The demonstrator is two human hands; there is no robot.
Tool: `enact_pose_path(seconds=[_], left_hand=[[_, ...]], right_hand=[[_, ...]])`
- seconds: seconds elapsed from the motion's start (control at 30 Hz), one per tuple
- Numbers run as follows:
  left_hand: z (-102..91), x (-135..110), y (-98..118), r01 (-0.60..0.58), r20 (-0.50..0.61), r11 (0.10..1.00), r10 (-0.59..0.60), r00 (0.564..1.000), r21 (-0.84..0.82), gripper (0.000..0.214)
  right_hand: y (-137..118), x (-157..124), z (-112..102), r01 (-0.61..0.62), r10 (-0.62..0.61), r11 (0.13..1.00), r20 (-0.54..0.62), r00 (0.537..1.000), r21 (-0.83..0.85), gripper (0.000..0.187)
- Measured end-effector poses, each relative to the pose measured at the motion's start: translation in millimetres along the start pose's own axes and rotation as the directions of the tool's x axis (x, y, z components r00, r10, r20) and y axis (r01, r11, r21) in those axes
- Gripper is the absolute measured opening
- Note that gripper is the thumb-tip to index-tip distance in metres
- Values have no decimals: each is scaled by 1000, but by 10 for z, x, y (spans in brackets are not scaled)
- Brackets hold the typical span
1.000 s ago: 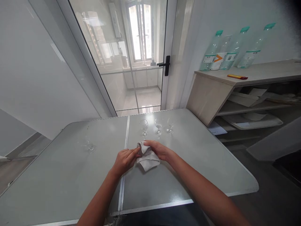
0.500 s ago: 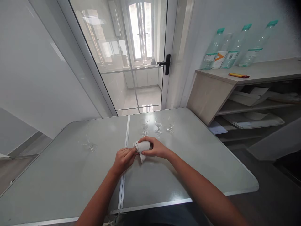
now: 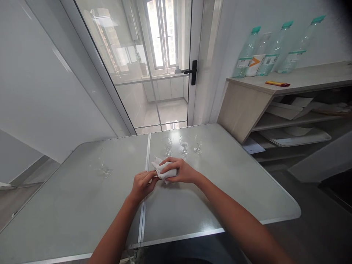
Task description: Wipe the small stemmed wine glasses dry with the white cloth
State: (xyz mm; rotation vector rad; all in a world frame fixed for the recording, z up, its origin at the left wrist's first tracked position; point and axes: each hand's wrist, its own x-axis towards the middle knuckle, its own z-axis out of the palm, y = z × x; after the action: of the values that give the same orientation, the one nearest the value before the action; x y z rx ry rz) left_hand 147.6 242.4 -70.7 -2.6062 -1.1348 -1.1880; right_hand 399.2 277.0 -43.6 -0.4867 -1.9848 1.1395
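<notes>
My left hand [image 3: 143, 184] is closed, its fingers pinched around the foot end of a stemmed glass that is mostly hidden by fingers and cloth. My right hand [image 3: 181, 171] wraps a white cloth [image 3: 168, 171] around the glass's other end. Both hands meet just above the table, close to its metal seam. Beyond them, three clear stemmed glasses stand in a row: the left glass [image 3: 168, 151], the middle glass [image 3: 184, 150] and the right glass [image 3: 197, 149]. On the table's left half is another stemmed glass [image 3: 106, 172], its bowl hard to make out.
The grey table [image 3: 82, 212] has a metal rim and a seam down its middle. A wooden shelf unit [image 3: 236, 106] adjoins its right side, bearing several plastic bottles [image 3: 271, 60] and a yellow-red packet [image 3: 277, 84]. Behind the table is a glass door [image 3: 172, 106] with a black handle [image 3: 194, 72].
The cloth has shifted and bunched up in my right hand, with its hanging corner now drawn up. My left hand has moved slightly left. The view has tilted a little.
</notes>
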Motion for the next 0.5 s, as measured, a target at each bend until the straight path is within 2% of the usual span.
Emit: enact_pose_path(seconds=[0.03, 0.1, 0.17, 0.2, 0.27, 0.37, 0.5], left_hand=[[-2, 8, 16, 45, -22, 999, -46, 999, -31, 2], [-3, 21, 46, 148, -36, 983, -152, 988, -109, 7], [-2, 29, 68, 218, -16, 961, -224, 974, -172, 12], [-1, 30, 72, 215, -9, 959, -221, 975, -186, 13], [3, 27, 69, 124, -16, 976, -129, 992, -178, 14], [13, 18, 45, -50, -47, 992, 45, 998, -114, 14], [26, 15, 24, -110, -77, 993, 106, 991, -44, 13]], right_hand=[[-8, -4, -10, 71, -70, 996, 20, 997, -57, 36], [-10, -12, -18, 142, -135, 980, 56, 989, -139, 39], [-4, -16, -12, 152, -143, 973, 63, 988, -174, 43], [-3, -15, -5, 141, -134, 974, 51, 990, -174, 45], [-10, -8, 14, 90, -89, 985, 10, 996, -149, 49], [-45, 8, 39, -66, 63, 996, -45, 997, -64, 52], [-77, 27, 65, -323, 328, 943, -65, 943, 77, 50]])
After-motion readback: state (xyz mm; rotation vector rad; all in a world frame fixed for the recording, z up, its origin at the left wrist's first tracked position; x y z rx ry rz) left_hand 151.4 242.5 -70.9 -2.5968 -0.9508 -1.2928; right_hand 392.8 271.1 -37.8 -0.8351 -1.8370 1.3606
